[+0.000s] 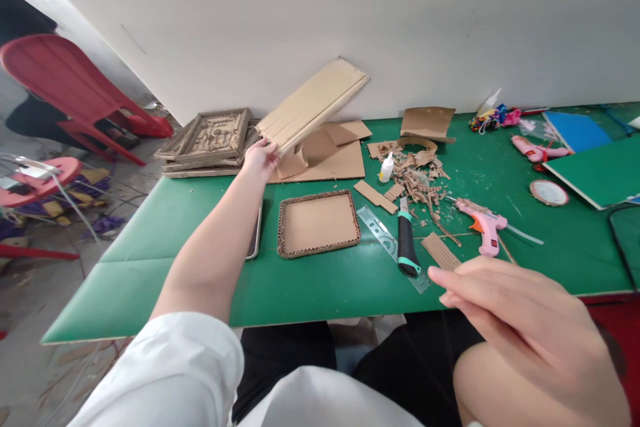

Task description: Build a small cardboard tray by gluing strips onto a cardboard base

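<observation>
My left hand (261, 159) reaches across the table, its fingers closed on the lower left end of a long cardboard strip (315, 103). That strip is raised and tilted, its far end up against the white wall. Below it lie folded cardboard sheets (345, 160). Near me is a shallow cardboard tray (320, 221) with corrugated edging. My right hand (525, 327) hovers by the table's front edge, fingers stretched out and close together, with nothing visible in them. Closest to it are a small corrugated piece (440, 250), a pink glue gun (483, 223) and a utility knife (407, 240).
A clear ruler (383, 233) lies beside the knife. Cardboard scraps (423, 180) surround a small white bottle (387, 168). Stacked cardboard frames (210, 137) stand at the back left; a tape roll (549, 192) and green board (600, 170) lie right. A phone (255, 237) is partly hidden under my left forearm.
</observation>
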